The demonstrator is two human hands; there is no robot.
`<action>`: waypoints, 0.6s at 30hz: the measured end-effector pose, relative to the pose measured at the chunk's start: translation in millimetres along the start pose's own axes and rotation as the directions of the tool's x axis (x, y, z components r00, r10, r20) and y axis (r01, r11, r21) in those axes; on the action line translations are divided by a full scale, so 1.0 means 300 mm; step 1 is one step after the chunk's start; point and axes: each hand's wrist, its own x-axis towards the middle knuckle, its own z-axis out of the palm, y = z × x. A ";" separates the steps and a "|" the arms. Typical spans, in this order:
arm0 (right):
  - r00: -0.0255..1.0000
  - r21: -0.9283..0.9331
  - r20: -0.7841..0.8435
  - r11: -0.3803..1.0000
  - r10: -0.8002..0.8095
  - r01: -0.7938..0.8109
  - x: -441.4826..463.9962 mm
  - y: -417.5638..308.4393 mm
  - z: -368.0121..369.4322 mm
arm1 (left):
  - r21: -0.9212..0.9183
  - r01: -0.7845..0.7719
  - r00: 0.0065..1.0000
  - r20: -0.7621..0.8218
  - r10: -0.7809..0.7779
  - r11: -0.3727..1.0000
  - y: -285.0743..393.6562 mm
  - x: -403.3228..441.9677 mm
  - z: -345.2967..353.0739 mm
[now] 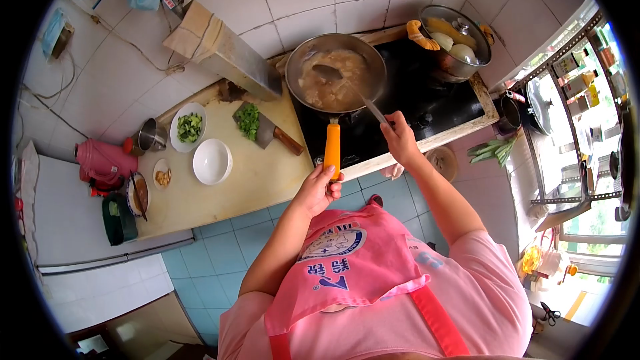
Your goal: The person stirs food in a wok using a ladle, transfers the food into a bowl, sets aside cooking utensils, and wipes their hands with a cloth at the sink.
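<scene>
My left hand (319,190) is wrapped round the end of the orange handle (333,145) of a frying pan (291,83). Pale pieces of food in brownish liquid (350,63) fill the pan, which sits on the left part of the black stove. In my right hand (399,139) is the grip of a metal ladle (369,103), its dark rounded head lying in the liquid. Left of the pan, a cleaver (265,135) with a wooden handle lies on the counter, chopped greens (249,121) on its blade.
A lidded glass pot (460,61) stands at the stove's back right. The counter (257,180) holds a white bowl (213,161), a dish of cut green vegetables (189,128), a small plate (162,174) and a pink kettle (107,163). Shelving (580,93) rises at the right.
</scene>
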 end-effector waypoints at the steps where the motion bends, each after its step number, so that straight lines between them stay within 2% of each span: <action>1: 1.000 0.000 -0.025 1.000 0.010 -0.010 0.002 -0.005 0.001 | 0.002 -0.001 1.000 0.002 0.001 1.000 0.000 0.000 -0.002; 14: 0.999 0.038 0.024 0.999 -0.026 0.025 0.020 0.032 0.042 | -0.002 0.006 1.000 0.011 -0.006 1.000 0.002 0.002 -0.009; 18: 1.000 0.017 0.005 1.000 0.023 -0.023 0.035 0.012 0.033 | 0.010 0.004 1.000 0.003 -0.004 1.000 -0.001 0.000 -0.009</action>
